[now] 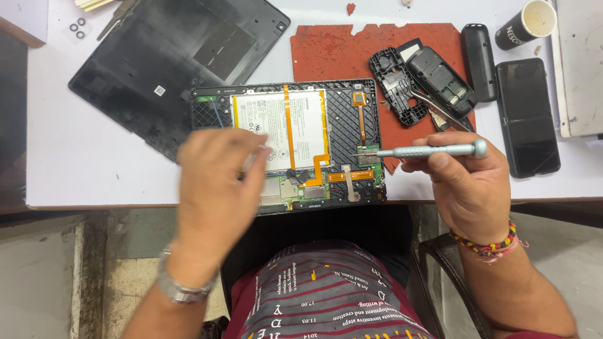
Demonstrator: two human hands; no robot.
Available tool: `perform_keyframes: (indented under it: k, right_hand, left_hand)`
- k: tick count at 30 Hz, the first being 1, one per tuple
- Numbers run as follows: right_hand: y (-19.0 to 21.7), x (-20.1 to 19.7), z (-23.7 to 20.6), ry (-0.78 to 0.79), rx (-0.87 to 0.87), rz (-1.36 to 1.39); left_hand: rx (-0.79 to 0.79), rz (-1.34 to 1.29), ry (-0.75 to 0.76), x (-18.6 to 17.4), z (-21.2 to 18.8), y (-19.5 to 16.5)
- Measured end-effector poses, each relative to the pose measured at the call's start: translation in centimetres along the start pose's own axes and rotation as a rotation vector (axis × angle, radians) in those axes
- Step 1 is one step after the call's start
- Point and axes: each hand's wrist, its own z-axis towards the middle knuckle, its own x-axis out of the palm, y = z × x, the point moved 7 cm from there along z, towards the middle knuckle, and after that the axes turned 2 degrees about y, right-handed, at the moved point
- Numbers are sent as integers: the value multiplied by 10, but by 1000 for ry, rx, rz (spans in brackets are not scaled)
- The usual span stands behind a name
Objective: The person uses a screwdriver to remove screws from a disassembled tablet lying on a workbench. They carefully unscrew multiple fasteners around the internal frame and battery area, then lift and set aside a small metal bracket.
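White desk (94,157) carries a detached black back cover (169,56) with a small white square label, then an opened tablet (289,147) showing its white-labelled battery (279,129). Left hand (217,185), blurred, fingers loosely curled, rests over it; right hand (468,185) grips a silver screwdriver (421,151).

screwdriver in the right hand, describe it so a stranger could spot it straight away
Start at the opened black tablet with its white battery showing, in the middle of the white table. At its right edge the right hand holds a slim silver metal screwdriver lying level, tip on the tablet's circuit board. It is the only silver rod-shaped tool with a round end cap.
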Motion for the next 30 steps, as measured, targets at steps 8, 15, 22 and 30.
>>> perform_keyframes:
  k: [8,15,22,30]
  right_hand:
    - [-17,-22,-1,-125,-9,79]
    - [-23,-33,0,-176,-51,71]
    - [-25,-32,-3,-180,-56,100]
    - [-26,-28,-2,-172,-24,62]
  left_hand:
    - [24,217,-41,-23,47,80]
    - [83,236,18,1,98,110]
    - [203,410,67,10,106,106]
    - [364,593,197,24,125,95]
